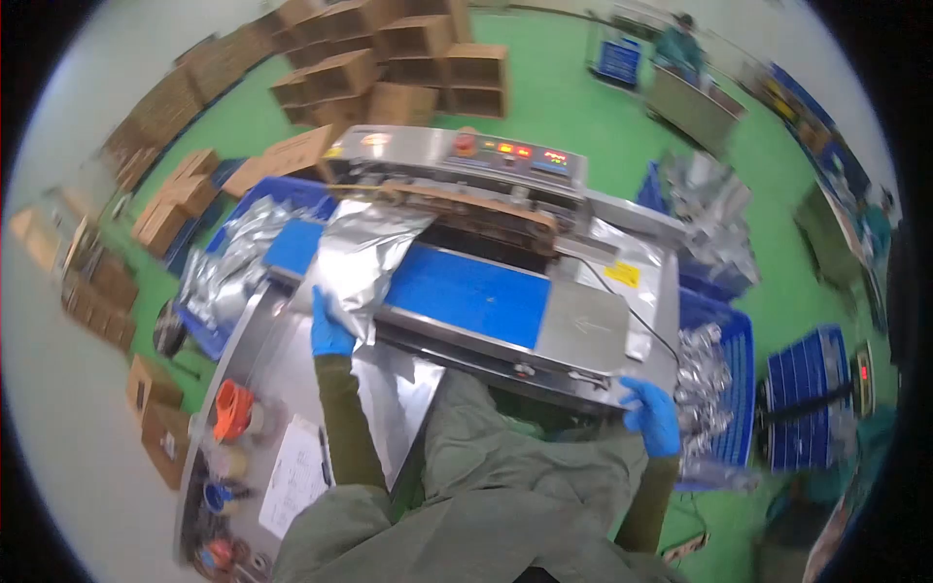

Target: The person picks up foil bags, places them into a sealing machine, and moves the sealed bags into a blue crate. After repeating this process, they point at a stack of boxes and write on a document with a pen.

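A silver foil bag (362,255) lies across the left part of the blue conveyor belt (471,294), its upper end at the sealing machine (408,148). My left hand (332,328), in a blue glove, grips the bag's lower left edge; part of the bag hides its fingers. My right hand (651,416), gloved in blue too, is beside the machine's front right corner, fingers apart and nothing in them. Red and yellow digits glow on the control panel (515,151).
Left of the belt, a blue crate (316,194) holds foil bags; another blue crate (739,389) with foil packs stands right. A steel side table (255,340) carries a paper sheet (294,476) and an orange-topped container (233,410). Cardboard boxes (413,39) stack behind; a person (678,49) is far off.
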Motion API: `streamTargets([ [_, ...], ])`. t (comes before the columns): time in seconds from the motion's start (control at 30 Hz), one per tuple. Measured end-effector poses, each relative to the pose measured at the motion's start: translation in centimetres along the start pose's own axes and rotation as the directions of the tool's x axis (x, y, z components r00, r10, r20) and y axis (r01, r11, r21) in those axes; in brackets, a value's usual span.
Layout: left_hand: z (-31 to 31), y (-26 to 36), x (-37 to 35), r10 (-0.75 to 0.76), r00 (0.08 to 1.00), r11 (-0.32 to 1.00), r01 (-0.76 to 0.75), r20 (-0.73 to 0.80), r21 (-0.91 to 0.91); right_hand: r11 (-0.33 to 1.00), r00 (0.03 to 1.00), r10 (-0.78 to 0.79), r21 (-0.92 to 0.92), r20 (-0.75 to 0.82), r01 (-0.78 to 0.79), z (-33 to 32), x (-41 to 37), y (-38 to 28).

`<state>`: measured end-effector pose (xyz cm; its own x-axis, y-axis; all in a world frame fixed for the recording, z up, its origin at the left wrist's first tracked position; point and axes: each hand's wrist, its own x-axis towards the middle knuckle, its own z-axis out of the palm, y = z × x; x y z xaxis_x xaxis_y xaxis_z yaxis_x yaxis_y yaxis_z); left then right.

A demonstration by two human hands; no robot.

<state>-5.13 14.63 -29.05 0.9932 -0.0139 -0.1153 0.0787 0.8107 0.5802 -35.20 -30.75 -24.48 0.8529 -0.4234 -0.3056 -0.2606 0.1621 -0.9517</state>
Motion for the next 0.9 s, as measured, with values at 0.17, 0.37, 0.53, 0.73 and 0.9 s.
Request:
streamTargets([
  [0.17,0.0,4.3,1.8,0.078,0.995,0.996,-0.080,-0.062,-0.026,0.998,0.994,-0.042,0.037,-0.100,0.046,-3.6,-1.2,4.0],
  [0.37,-4.8,9.3,8.1,0.202,0.968,0.979,-0.196,-0.151,0.054,0.979,0.981,-0.092,0.163,-0.173,0.121,-4.8,-1.4,4.8],
  [0.53,-10.3,13.7,13.7,0.171,0.985,0.985,-0.171,0.014,0.027,0.989,0.979,-0.075,0.110,-0.192,0.097,-4.2,-1.2,4.0],
  [0.73,-5.5,15.1,8.7,0.781,0.588,0.598,-0.611,-0.209,0.518,0.995,0.988,-0.023,0.093,-0.155,0.038,-3.9,-1.8,3.7],
  [0.9,0.7,19.7,1.7,0.960,-0.009,-0.254,-0.441,0.278,0.861,0.997,0.967,-0.042,-0.068,-0.253,0.026,-2.5,-3.1,1.7],
])
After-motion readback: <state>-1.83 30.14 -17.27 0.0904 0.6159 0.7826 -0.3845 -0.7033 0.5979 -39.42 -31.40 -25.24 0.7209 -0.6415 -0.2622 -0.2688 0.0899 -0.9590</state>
